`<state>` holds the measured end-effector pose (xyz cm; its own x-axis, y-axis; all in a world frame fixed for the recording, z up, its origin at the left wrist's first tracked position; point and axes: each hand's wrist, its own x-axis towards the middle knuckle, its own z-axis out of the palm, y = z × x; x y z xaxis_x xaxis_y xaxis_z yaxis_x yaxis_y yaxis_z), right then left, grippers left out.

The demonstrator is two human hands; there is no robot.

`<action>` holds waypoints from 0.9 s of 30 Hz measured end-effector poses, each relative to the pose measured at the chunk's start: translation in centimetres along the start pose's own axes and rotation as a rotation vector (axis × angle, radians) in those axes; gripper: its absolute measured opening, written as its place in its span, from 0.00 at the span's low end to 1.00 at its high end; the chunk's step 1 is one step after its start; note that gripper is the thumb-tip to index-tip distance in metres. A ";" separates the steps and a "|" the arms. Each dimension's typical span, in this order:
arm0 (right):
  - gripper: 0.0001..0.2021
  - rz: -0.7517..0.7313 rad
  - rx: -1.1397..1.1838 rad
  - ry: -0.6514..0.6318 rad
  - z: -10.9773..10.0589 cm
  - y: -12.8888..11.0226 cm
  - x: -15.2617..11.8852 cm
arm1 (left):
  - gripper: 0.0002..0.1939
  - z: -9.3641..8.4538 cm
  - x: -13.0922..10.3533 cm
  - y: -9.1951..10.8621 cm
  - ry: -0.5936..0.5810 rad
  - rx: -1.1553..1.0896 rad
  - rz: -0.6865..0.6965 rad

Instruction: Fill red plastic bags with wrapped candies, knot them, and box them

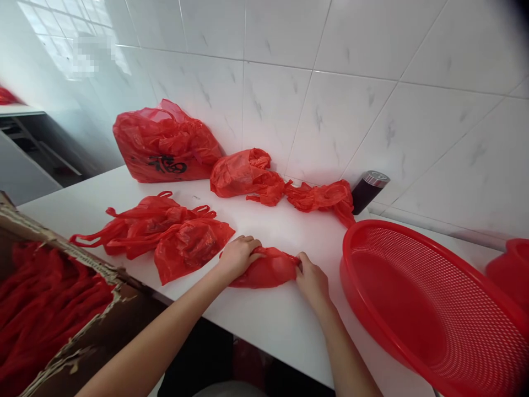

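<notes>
A small red plastic bag [270,268] lies between my hands near the front edge of the white table [285,320]. My left hand [242,256] grips its left side, fingers bent over the plastic. At the bag's right end my right hand [312,275] pinches the edge between thumb and fingers. Just left of my left hand, a crumpled red bag [192,245] rests against more red bags with loop handles [142,223].
Along the tiled wall stand a large red bag [165,146], smaller red bags [243,173] [322,197] and a dark cylinder [367,190]. A red mesh basket [397,298] is at right. A cardboard box [97,325] holding red material [45,309] is at left.
</notes>
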<state>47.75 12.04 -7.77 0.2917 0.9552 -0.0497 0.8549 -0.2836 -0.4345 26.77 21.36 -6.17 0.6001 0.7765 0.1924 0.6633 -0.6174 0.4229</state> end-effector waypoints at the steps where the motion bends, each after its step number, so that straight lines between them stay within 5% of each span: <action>1: 0.04 0.001 -0.022 0.007 0.1 0.0 0.4 | 0.11 0.1 0.6 -0.2 -0.008 -0.004 0.001; 8: 0.07 0.040 -0.061 0.054 0.8 -0.1 1.9 | 0.15 1.2 4.7 -2.5 -0.058 -0.079 0.013; 18: 0.06 0.083 0.090 0.111 1.3 0.2 1.9 | 0.16 2.3 6.7 -4.0 -0.082 -0.172 0.044; 27: 0.23 0.000 0.635 0.088 0.2 -0.6 2.8 | 0.09 1.4 4.0 -0.6 -0.061 -0.243 0.063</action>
<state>47.94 14.86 -7.81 0.3490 0.9370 0.0128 0.4424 -0.1527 -0.8837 29.41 24.64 -6.84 0.6676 0.7237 0.1749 0.5010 -0.6103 0.6136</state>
